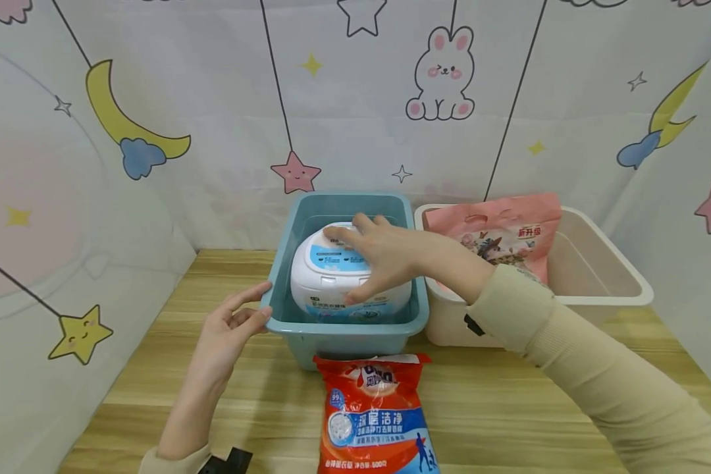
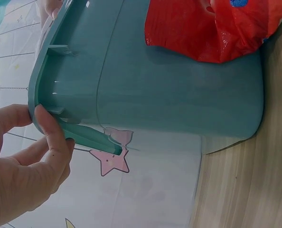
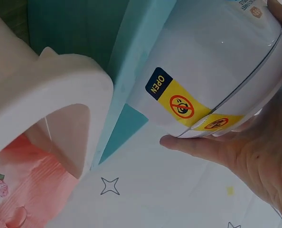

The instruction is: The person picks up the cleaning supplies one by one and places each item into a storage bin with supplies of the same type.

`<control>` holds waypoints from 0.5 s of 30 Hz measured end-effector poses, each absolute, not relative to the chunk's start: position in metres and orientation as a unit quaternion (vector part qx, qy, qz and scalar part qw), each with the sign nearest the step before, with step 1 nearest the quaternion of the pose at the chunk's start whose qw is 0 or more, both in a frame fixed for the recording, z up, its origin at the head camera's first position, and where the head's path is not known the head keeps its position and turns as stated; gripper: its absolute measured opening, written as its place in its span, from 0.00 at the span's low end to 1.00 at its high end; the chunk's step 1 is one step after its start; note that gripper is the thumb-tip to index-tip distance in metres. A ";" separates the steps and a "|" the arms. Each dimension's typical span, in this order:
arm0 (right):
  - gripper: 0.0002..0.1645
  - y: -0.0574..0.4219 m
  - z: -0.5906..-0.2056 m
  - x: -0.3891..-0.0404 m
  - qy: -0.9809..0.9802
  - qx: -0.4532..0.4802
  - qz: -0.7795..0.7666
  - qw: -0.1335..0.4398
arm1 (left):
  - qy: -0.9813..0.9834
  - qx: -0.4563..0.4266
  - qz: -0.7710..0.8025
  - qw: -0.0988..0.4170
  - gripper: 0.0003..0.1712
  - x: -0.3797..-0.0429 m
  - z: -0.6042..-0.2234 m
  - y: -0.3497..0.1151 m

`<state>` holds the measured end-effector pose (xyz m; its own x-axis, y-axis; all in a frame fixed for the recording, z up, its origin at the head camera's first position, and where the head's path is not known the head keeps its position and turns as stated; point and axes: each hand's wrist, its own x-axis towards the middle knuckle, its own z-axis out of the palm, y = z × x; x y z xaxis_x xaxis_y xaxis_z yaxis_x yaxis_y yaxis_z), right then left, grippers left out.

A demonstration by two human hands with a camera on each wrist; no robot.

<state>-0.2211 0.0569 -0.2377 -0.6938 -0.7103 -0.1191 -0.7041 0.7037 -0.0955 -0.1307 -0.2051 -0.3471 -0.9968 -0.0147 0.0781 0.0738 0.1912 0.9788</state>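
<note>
A white plastic tub with a blue label [image 1: 332,259] sits inside the teal bin [image 1: 355,332]. My right hand [image 1: 391,253] spreads over the tub's top and side and grips it. In the right wrist view the thumb lies along the side of the tub [image 3: 217,57], close to a yellow and dark "OPEN" sticker [image 3: 181,105]. At the bin's front left corner, my left hand [image 1: 231,332] pinches the rim. The left wrist view shows the thumb and fingers on either side of the bin's rim [image 2: 32,90].
Right of the teal bin stands a cream bin [image 1: 604,301] with a pink floral bag [image 1: 509,230] upright in it. A red and blue detergent bag [image 1: 373,415] lies in front of the teal bin on the wooden table [image 1: 498,408]. A patterned white curtain [image 1: 225,79] hangs behind.
</note>
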 end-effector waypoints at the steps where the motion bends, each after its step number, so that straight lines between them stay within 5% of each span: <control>1: 0.59 0.056 -0.238 -0.221 0.920 -0.384 -0.020 0.076 | -0.772 -0.018 -0.634 0.034 0.28 -0.131 -0.347 -0.205; 15: 0.59 0.045 -0.242 -0.222 0.920 -0.376 0.004 0.114 | -0.772 -0.017 -0.635 0.035 0.28 -0.131 -0.347 -0.205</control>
